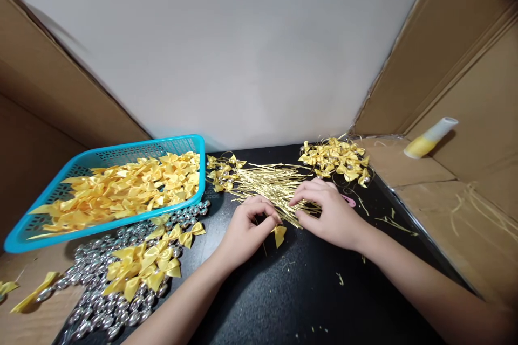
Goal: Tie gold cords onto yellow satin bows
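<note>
My left hand (253,226) is closed in a pinch over the black table, with a yellow ribbon bow (279,235) hanging from its fingertips. Just to the right, my right hand (324,207) has its fingers apart and rests over the end of a pile of gold twist ties (269,183). Whether its fingertips touch single ties I cannot tell. Beyond the hands, bows with silver beads and ties attached lie in a large cluster (335,160) at the back right and a smaller cluster (222,172) left of the pile.
A turquoise basket (201,172) of yellow bows stands at the left. Silver beads (93,285) spread before it, with loose bows (148,264) on top. A pink object (348,201) lies behind my right wrist. A white-and-yellow tube (431,138) stands on cardboard (416,167) at the right.
</note>
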`<action>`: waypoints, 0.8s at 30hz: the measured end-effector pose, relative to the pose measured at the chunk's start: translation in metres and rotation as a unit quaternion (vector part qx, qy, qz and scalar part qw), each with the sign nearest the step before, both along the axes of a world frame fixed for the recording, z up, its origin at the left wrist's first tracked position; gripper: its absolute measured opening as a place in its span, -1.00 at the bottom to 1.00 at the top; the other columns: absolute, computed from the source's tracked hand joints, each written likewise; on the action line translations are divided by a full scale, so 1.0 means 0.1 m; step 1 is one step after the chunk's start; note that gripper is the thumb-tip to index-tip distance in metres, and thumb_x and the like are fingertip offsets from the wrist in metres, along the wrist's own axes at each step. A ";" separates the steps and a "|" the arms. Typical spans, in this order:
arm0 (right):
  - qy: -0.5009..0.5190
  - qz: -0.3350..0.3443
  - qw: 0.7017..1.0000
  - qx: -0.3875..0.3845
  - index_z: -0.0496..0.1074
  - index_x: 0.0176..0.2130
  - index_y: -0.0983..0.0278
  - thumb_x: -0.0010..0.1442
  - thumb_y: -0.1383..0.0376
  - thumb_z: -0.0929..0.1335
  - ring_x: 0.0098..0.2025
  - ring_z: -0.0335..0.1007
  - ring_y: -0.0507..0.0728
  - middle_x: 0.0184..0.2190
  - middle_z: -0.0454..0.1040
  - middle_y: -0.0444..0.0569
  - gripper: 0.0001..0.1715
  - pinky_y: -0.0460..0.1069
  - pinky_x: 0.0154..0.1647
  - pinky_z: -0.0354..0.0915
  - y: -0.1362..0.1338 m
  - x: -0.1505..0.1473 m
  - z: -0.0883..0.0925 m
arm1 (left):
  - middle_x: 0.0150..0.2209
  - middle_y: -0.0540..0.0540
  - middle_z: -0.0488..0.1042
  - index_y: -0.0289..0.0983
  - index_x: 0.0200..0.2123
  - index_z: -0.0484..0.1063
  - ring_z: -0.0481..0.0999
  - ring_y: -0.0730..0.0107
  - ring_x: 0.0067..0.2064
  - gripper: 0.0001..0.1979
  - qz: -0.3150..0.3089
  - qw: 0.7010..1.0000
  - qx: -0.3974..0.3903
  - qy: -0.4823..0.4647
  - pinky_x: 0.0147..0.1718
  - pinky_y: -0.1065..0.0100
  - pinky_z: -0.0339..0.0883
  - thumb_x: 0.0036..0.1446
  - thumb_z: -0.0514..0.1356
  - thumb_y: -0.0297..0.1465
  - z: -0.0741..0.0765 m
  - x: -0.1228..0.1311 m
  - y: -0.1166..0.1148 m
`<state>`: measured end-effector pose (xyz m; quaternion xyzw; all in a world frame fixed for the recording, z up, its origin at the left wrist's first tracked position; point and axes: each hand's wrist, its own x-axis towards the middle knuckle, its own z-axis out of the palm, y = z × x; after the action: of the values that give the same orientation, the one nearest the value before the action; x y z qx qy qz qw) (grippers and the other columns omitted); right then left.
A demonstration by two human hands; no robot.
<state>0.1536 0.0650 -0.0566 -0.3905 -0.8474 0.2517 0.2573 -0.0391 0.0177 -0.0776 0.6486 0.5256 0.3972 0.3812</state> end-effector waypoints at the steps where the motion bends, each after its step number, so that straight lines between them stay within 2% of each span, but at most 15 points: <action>1: -0.004 0.015 1.000 -0.011 0.48 -0.34 0.18 0.04 0.41 0.36 -0.13 0.34 0.17 -0.27 0.53 -0.14 -0.84 0.13 -0.05 0.11 -0.01 -0.01 -0.01 | -0.43 -0.03 0.47 -0.25 -0.56 0.46 0.42 0.34 -0.31 -0.82 -0.001 1.000 -0.008 -0.013 -0.20 0.28 0.22 0.07 0.16 -0.45 0.00 0.00 0.00; 3: 0.003 0.017 1.000 -0.018 0.45 -0.32 0.19 0.03 0.41 0.37 -0.12 0.33 0.17 -0.26 0.51 -0.12 -0.84 0.11 -0.08 0.13 -0.04 -0.04 -0.04 | -0.43 -0.04 0.46 -0.26 -0.56 0.46 0.42 0.33 -0.30 -0.82 0.000 0.999 -0.030 -0.036 -0.23 0.31 0.23 0.05 0.16 -0.43 0.00 -0.01 0.01; 7: 0.023 -0.026 0.999 0.008 0.38 -0.47 0.23 -0.01 0.42 0.37 -0.22 0.32 0.15 -0.40 0.46 -0.13 -0.90 0.10 -0.14 0.12 -0.13 -0.10 -0.05 | -0.45 -0.04 0.45 -0.28 -0.55 0.46 0.40 0.36 -0.33 -0.83 0.007 0.993 -0.084 -0.086 -0.26 0.36 0.23 0.04 0.14 -0.41 0.01 -0.01 0.02; 9: 0.017 -0.035 0.999 0.004 0.40 -0.51 0.23 -0.01 0.40 0.38 -0.22 0.33 0.17 -0.43 0.47 -0.14 -0.90 0.12 -0.13 0.11 -0.18 -0.14 -0.07 | -0.46 -0.02 0.44 -0.28 -0.54 0.46 0.39 0.38 -0.35 -0.84 0.013 0.989 -0.103 -0.108 -0.28 0.38 0.22 0.03 0.14 -0.41 0.01 -0.01 0.02; 13: 0.034 -0.070 0.997 -0.026 0.49 -0.42 0.20 0.03 0.39 0.39 -0.21 0.37 0.19 -0.38 0.53 -0.12 -0.92 0.13 -0.14 0.14 -0.26 -0.22 -0.19 | -0.49 0.00 0.43 -0.28 -0.56 0.43 0.37 0.39 -0.37 -0.85 0.018 0.984 -0.120 -0.128 -0.30 0.39 0.21 -0.01 0.13 -0.42 0.01 0.00 0.02; 16: 0.081 -0.080 0.992 -0.049 0.46 -0.44 0.23 0.04 0.41 0.35 -0.31 0.37 0.14 -0.44 0.50 -0.11 -0.90 0.06 -0.24 0.20 -0.26 -0.23 -0.23 | -0.51 0.00 0.41 -0.28 -0.58 0.42 0.36 0.40 -0.38 -0.85 0.014 0.985 -0.124 -0.120 -0.32 0.40 0.20 -0.02 0.12 -0.42 0.01 0.00 0.02; 20: 0.148 -0.120 0.981 0.025 0.32 -0.52 0.25 0.06 0.43 0.31 -0.38 0.30 0.11 -0.52 0.38 -0.12 -0.85 0.02 -0.33 0.21 -0.16 -0.14 -0.14 | -0.52 0.00 0.37 -0.29 -0.59 0.38 0.33 0.40 -0.40 -0.83 -0.006 0.988 -0.111 -0.104 -0.35 0.40 0.18 -0.01 0.10 -0.43 0.02 0.00 0.01; 22: 0.158 -0.102 0.981 0.052 0.38 -0.43 0.26 0.08 0.44 0.30 -0.30 0.33 0.13 -0.44 0.43 -0.08 -0.89 0.05 -0.25 0.24 -0.10 -0.09 -0.08 | -0.52 0.00 0.35 -0.28 -0.61 0.35 0.31 0.40 -0.40 -0.83 -0.022 0.989 -0.101 -0.106 -0.35 0.39 0.17 0.00 0.10 -0.45 0.03 0.00 0.01; 24: 0.146 -0.035 0.988 0.020 0.45 -0.32 0.26 0.11 0.46 0.28 -0.20 0.38 0.14 -0.32 0.51 -0.05 -0.82 0.08 -0.13 0.26 -0.05 -0.06 -0.05 | -0.51 0.00 0.34 -0.28 -0.61 0.33 0.30 0.40 -0.39 -0.83 -0.038 0.989 -0.091 -0.106 -0.34 0.39 0.16 0.00 0.10 -0.46 0.04 0.00 0.01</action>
<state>0.1480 0.0604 -0.0613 -0.3738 -0.7913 0.2802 0.3944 -0.0393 0.0183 -0.0738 0.5849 0.4909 0.3995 0.5072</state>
